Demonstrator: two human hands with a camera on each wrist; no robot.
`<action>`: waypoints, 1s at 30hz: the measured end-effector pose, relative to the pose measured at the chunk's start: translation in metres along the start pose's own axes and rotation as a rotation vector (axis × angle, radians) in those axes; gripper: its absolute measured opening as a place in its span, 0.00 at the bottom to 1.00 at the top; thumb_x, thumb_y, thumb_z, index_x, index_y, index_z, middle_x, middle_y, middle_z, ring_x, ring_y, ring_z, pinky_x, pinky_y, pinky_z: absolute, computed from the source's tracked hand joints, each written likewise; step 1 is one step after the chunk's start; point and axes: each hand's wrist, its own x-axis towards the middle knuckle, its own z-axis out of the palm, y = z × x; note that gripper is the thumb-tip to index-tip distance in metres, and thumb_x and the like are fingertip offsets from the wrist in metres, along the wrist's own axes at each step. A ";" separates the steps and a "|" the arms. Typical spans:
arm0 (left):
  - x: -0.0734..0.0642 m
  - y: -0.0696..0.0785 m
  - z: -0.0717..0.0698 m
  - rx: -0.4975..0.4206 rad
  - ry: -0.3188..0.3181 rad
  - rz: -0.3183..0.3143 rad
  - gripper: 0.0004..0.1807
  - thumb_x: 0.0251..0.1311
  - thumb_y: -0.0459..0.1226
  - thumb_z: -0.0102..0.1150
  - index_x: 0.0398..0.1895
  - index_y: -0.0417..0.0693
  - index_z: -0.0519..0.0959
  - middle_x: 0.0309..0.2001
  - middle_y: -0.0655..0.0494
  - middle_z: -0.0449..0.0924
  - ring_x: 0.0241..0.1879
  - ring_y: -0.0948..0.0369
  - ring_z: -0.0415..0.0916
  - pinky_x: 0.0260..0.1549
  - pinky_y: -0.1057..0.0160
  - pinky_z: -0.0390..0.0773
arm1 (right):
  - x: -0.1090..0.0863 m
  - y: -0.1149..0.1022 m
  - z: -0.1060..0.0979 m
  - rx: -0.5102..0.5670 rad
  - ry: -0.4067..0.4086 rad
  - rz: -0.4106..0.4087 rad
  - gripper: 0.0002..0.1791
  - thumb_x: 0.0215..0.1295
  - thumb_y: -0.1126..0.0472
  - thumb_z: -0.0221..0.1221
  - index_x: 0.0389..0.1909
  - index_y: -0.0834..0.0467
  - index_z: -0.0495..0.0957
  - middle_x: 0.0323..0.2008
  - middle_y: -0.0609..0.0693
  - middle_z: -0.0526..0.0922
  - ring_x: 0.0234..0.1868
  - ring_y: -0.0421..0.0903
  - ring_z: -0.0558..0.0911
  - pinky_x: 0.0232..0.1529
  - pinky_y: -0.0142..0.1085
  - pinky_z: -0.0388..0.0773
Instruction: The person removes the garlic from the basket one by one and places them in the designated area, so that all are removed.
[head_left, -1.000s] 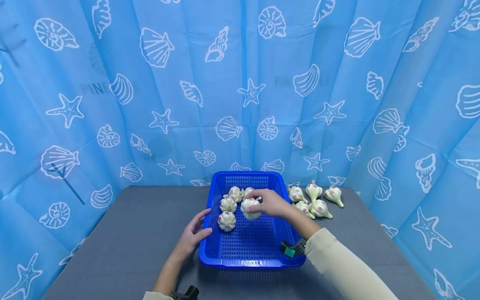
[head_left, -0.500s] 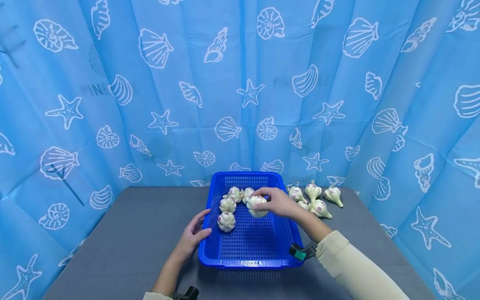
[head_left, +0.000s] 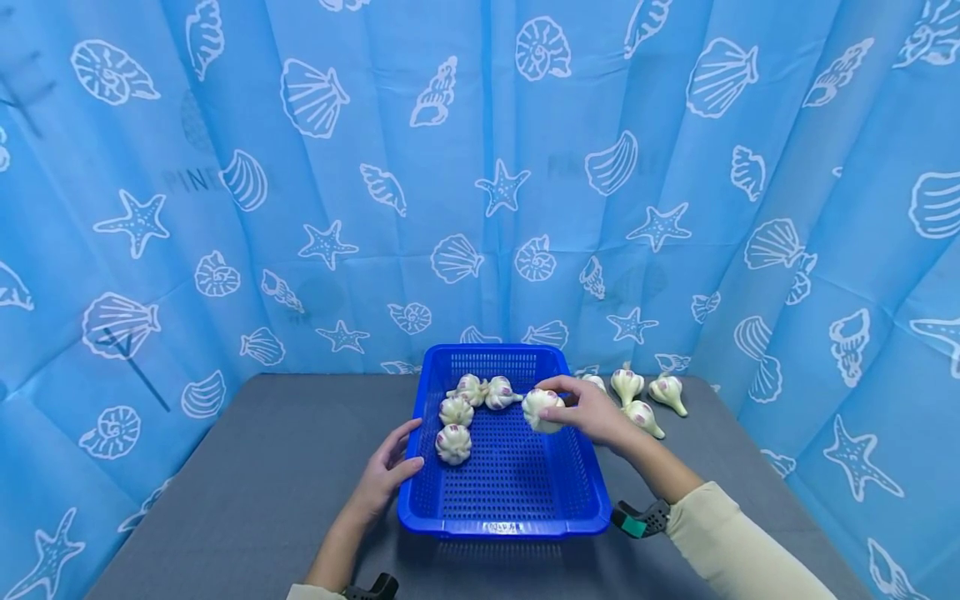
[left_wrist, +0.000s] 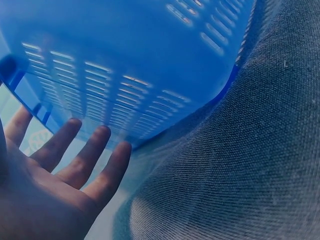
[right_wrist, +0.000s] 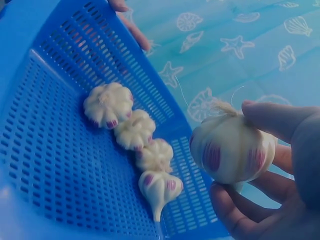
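A blue plastic basket (head_left: 504,527) with slotted walls stands on the table, several garlic bulbs along its left and back sides. My left hand (head_left: 380,477) holds its left rim, thumb and one fingertip over the edge; in the left wrist view, the other fingers (left_wrist: 82,165) lie along the outer wall. Over the basket's right part, my right hand (head_left: 600,410) grips a white garlic bulb (head_left: 542,410) with purple marks. The right wrist view shows thumb on one side of this bulb (right_wrist: 227,150) and fingers on the other. Nearest to it at the back lies another bulb (head_left: 501,392), stem pointing right.
More garlic bulbs (head_left: 627,385) lie on the grey tabletop (head_left: 300,467) to the right of the basket, partly hidden behind the right hand. A blue curtain (head_left: 480,208) with white shell prints hangs behind the table and along both sides.
My right hand has carried the garlic bulb rightward across the basket, uncovering the bulb at the back. The left hand and basket have stayed in place.
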 end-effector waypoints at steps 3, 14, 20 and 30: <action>0.000 0.000 0.000 -0.002 0.005 0.000 0.31 0.65 0.40 0.56 0.71 0.60 0.64 0.68 0.40 0.62 0.62 0.39 0.66 0.53 0.38 0.71 | -0.005 0.004 -0.005 0.039 0.023 -0.011 0.23 0.63 0.62 0.64 0.57 0.67 0.75 0.49 0.62 0.78 0.41 0.51 0.81 0.38 0.41 0.80; 0.000 -0.001 0.000 0.005 -0.007 0.006 0.30 0.66 0.39 0.55 0.72 0.56 0.63 0.68 0.38 0.61 0.62 0.38 0.66 0.53 0.38 0.71 | -0.027 0.021 -0.022 0.066 0.157 0.069 0.27 0.64 0.61 0.63 0.62 0.68 0.70 0.57 0.66 0.75 0.52 0.58 0.79 0.42 0.41 0.81; 0.000 0.000 0.000 0.005 -0.009 0.011 0.31 0.65 0.40 0.56 0.72 0.55 0.63 0.69 0.37 0.61 0.62 0.38 0.65 0.53 0.38 0.71 | -0.036 0.033 -0.032 0.131 0.212 0.095 0.30 0.65 0.63 0.63 0.64 0.71 0.67 0.57 0.69 0.73 0.48 0.47 0.81 0.40 0.38 0.82; 0.000 -0.001 0.000 0.009 -0.003 0.012 0.31 0.65 0.40 0.56 0.71 0.55 0.64 0.69 0.37 0.61 0.62 0.38 0.65 0.53 0.38 0.71 | -0.048 0.047 -0.042 0.059 0.288 0.121 0.30 0.66 0.64 0.62 0.64 0.72 0.65 0.59 0.72 0.70 0.49 0.53 0.81 0.41 0.39 0.82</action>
